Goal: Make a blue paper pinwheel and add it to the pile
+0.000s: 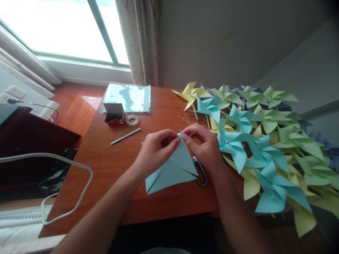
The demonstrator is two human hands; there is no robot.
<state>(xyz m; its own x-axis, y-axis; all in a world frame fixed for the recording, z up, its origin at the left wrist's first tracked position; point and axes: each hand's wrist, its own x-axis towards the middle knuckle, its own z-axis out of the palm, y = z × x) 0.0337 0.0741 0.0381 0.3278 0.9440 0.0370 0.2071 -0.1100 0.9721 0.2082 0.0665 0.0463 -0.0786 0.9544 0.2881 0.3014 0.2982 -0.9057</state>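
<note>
Both hands pinch the far corner of a light blue paper square [173,173], which is slit inward along its diagonals. My left hand [160,148] has thumb and forefinger closed on the paper from the left. My right hand [202,144] closes its fingertips on the same corner from the right. Under the paper's right edge lies a pair of scissors [200,173] with black and white handles, its blades hidden. Left of my hands rests a blue paper stick [125,136]. Beyond it stand an open red box [114,119] of small metal fasteners and a white tape roll [132,120].
Blue [234,144], green [299,141] and yellow pinwheels [251,183] crowd the table's right side. Tiny beads [189,119] are scattered near them. A clear sleeve with blue sheets [129,97] lies at the back. A white cable [88,183] loops over the left edge.
</note>
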